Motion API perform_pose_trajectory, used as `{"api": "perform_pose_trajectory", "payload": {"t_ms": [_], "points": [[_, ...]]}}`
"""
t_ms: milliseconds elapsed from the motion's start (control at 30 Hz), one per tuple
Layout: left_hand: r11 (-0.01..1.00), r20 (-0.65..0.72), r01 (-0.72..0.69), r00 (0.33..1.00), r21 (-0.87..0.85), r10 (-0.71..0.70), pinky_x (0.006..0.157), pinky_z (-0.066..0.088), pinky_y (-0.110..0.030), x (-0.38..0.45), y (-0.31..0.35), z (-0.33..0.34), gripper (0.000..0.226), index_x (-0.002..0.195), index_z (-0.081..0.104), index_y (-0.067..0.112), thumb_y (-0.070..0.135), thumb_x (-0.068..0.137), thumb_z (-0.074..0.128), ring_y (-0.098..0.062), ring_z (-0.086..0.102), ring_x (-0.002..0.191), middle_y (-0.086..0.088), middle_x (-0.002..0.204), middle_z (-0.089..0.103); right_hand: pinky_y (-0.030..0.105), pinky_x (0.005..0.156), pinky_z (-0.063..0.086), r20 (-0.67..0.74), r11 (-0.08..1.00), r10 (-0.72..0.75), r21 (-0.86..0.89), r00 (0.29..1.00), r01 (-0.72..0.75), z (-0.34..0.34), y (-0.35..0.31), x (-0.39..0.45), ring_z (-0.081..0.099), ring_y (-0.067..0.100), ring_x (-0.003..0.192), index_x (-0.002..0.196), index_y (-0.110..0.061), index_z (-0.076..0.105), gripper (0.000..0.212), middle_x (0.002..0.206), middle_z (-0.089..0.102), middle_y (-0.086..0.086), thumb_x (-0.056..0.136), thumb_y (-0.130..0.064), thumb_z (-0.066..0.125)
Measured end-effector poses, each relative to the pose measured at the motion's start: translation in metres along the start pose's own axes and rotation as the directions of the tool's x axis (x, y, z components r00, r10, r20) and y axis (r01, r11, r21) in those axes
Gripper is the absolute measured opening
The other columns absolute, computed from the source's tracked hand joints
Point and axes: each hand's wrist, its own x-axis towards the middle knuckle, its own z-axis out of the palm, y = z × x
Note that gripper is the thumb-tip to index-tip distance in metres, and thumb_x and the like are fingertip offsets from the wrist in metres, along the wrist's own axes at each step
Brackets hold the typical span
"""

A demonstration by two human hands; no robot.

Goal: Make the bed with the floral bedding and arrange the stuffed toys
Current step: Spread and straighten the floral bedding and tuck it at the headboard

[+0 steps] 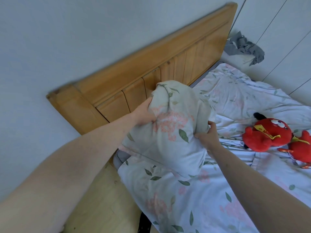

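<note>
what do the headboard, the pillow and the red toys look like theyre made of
Headboard: looks like light wood with a smooth, faintly glossy finish; grooved panels and a visible knot suggest it.
Pillow: soft matte woven cloth, likely cotton, floral print; it creases under both hands.
Red toys: fuzzy plush fabric, with shiny gold trim.

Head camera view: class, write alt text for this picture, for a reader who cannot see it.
Two bare hands, the left hand and the right hand, grip a floral pillow and hold it up in front of a wooden headboard. Two red stuffed toys lie to the right on the rumpled floral bedding.
</note>
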Motion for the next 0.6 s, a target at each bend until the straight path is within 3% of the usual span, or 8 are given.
{"api": "perform_pose_trajectory", "payload": {"t_ms": [133,300,600], "points": [[1.000,-0.013,0.026,1.000,0.014,-0.026,0.108,0.046,-0.045,0.022,-0.014,-0.004,0.107,0.152,0.033,0.032,0.034,0.054,0.076,-0.023,0.052,0.125,0.002,0.137,0.054,0.028,0.066,0.049,0.016,1.000,0.004,0.015,1.000,-0.004,0.017,0.001,0.017,0.057,0.013,0.088,0.142,-0.017,0.033,0.068,0.120,0.053,0.008,0.086,0.004,0.066],[0.998,-0.014,0.030,0.999,0.052,-0.029,0.107,0.047,-0.046,0.046,-0.043,0.010,0.085,0.149,0.037,0.029,0.026,0.072,0.074,-0.023,0.053,0.124,0.003,0.136,0.054,0.028,0.064,0.049,0.001,0.998,0.063,0.007,0.998,-0.063,0.036,0.022,0.038,0.055,0.010,0.085,0.140,-0.014,0.035,0.066,0.107,0.054,0.002,0.085,0.009,0.064],[0.995,-0.030,-0.037,0.999,0.089,0.039,0.105,0.047,-0.045,0.086,-0.070,0.021,0.080,0.151,0.036,0.023,0.013,0.078,0.066,-0.029,0.052,0.127,-0.005,0.142,0.052,0.040,0.079,0.055,-0.051,0.999,0.033,-0.019,0.998,-0.034,0.051,0.045,0.074,0.059,0.016,0.091,0.137,-0.018,0.037,0.062,0.103,0.054,-0.003,0.086,0.007,0.061]]}}
